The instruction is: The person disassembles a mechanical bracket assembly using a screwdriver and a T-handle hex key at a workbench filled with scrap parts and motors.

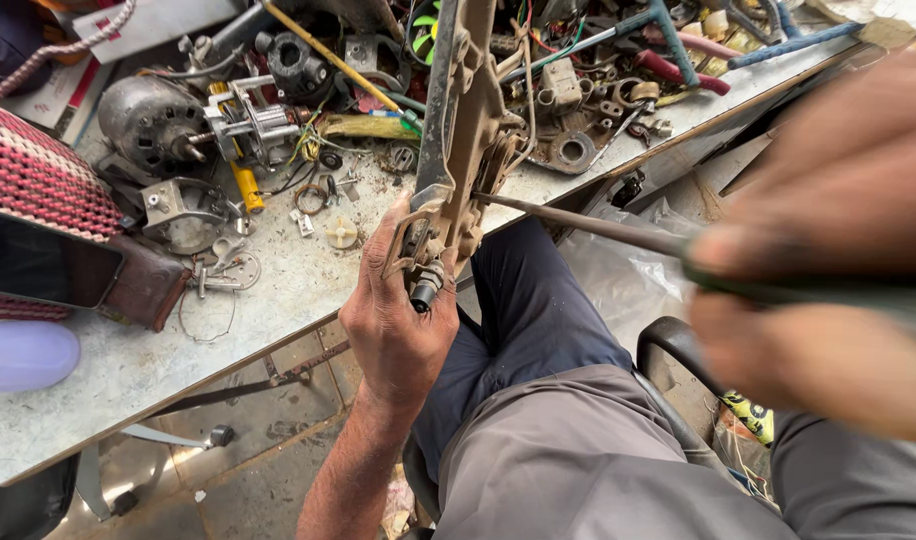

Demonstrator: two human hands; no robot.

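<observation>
Grey, scuffed workbench (128,370) crowded with an electric motor (153,120), a yellow-handled tool (246,185), loose washers and tangled wires toward its far edge. At the near edge, the left hand (398,320) is wrapped tight around the lower end of a tan metal frame (463,130), whose long axis runs from that edge up over the clutter. The right hand (838,250), blurred and close, grips a screwdriver (598,225); its shaft points left, its tip meeting the frame.
</observation>
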